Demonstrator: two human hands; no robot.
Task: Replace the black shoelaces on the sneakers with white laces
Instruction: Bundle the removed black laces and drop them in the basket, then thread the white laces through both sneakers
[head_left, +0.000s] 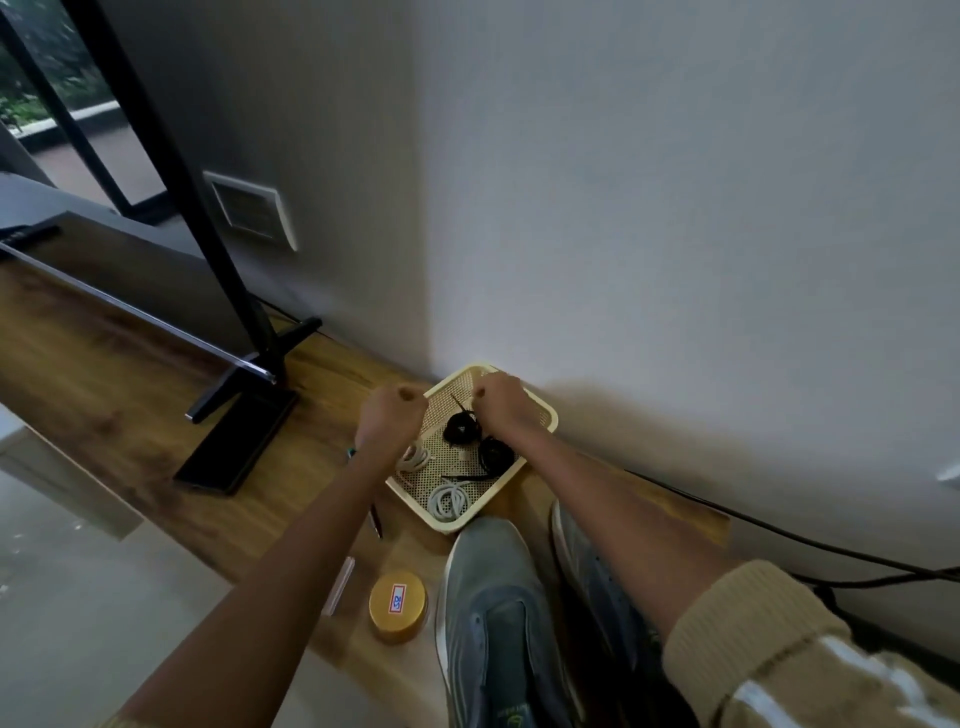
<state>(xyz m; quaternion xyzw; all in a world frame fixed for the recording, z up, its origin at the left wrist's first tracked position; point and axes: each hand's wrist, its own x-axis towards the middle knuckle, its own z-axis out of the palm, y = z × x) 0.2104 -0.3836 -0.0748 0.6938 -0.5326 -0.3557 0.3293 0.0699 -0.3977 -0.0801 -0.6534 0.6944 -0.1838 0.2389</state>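
Two grey sneakers lie on the wooden shelf near me, the left one (493, 623) in full view and the right one (592, 566) partly under my right forearm. Beyond them a cream mesh basket (546, 415) holds two black lace coils (460, 428) (496, 454) and two white lace coils (449, 499) (414, 457). My left hand (392, 413) is a closed fist just left of the basket, with nothing seen in it. My right hand (498, 402) hovers curled over the basket's far part, right by the upper black coil, and no lace shows in its fingers.
A yellow round lid (397, 605) sits left of the sneakers, with a pen (376, 519) beyond it. A screen on a black stand (244, 400) occupies the shelf's left. The wall rises right behind the basket, and a black cable (779, 538) runs along it.
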